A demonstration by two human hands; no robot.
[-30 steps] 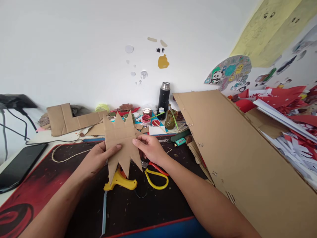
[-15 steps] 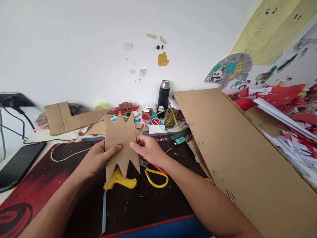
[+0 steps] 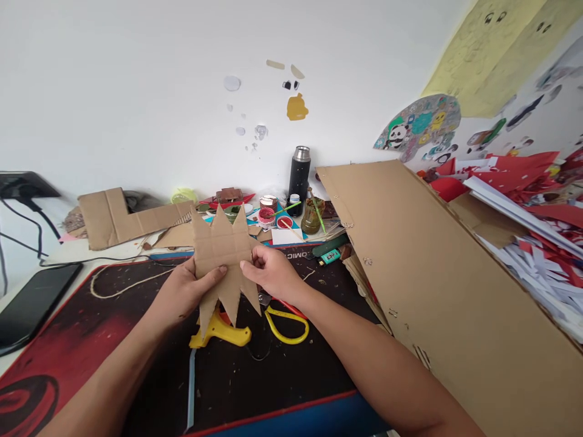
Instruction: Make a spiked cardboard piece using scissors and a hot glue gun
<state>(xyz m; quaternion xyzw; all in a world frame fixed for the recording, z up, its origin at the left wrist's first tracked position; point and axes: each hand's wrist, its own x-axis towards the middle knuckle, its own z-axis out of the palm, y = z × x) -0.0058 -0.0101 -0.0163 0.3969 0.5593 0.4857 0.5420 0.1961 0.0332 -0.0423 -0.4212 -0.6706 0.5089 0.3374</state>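
Between both hands I hold up a brown cardboard cutout (image 3: 221, 243) with jagged points along its top and bottom edges. My left hand (image 3: 189, 288) grips its left side, thumb flat on the front and fingers behind. On the right side, my right hand (image 3: 266, 270) pinches the edge between thumb and curled fingers. Below the cutout lies a yellow glue gun (image 3: 225, 334), partly covered by the cardboard points, with a pale glue stick (image 3: 191, 382) out of its back. Yellow-handled scissors (image 3: 291, 337) lie to its right, partly hidden by my right arm.
A large cardboard sheet (image 3: 432, 273) leans at the right beside red and white paper scraps (image 3: 523, 224). Paint pots (image 3: 285, 223), a glass jar (image 3: 311, 218) and a black thermos (image 3: 299, 176) stand at the back. A phone (image 3: 39, 309) lies left, near string (image 3: 113, 294).
The cutout's lower points have swung slightly to the right, still in both hands. The whole view has shifted a little; the things on the desk stay put.
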